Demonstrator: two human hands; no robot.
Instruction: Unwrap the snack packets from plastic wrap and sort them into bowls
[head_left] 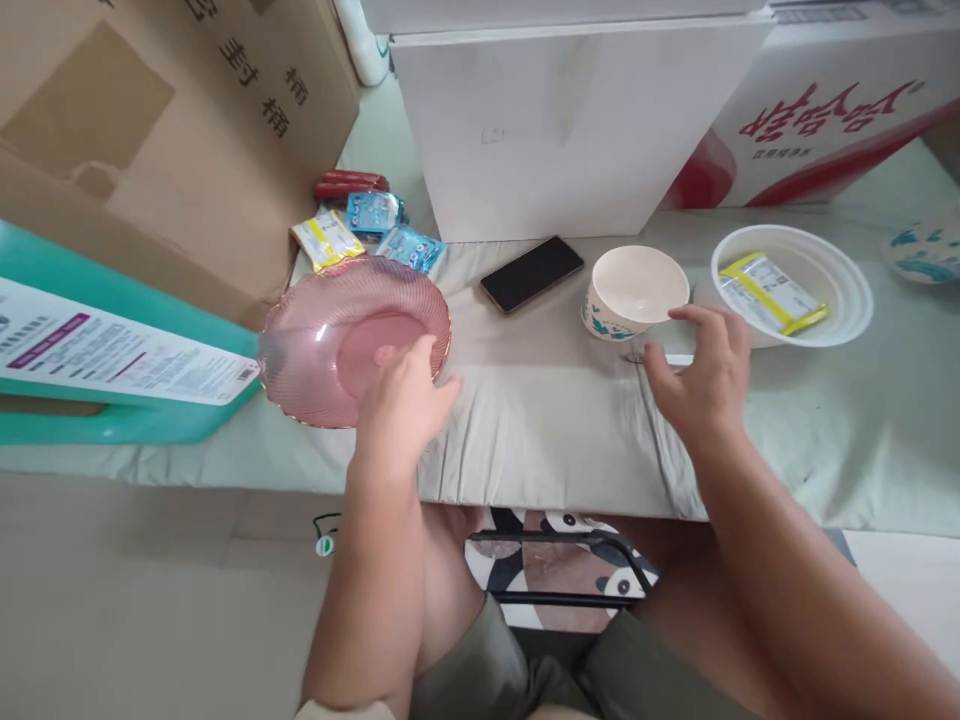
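My left hand [405, 400] is over the near right side of a pink ribbed glass bowl [304, 350] with a gilt wavy rim. Its thumb stands apart from the fingers, and nothing shows in its grasp. At the right, my right hand [705, 375] has thumb and fingers spread beside a white paper bowl [637, 285] with a teal pattern. The index fingertip is close to that bowl's rim; whether it touches, I cannot tell. Behind the thumb lies a small white and metallic item [675, 360], partly hidden.
A black phone [532, 273] lies between the bowls. Right, a white plastic tub [851, 300] holds a yellow-white packet [776, 290]. Blue packets [409, 248] and red sticks [349, 184] lie behind the pink bowl. A green container [135, 350], cardboard box [247, 150] and white box [555, 140] stand around.
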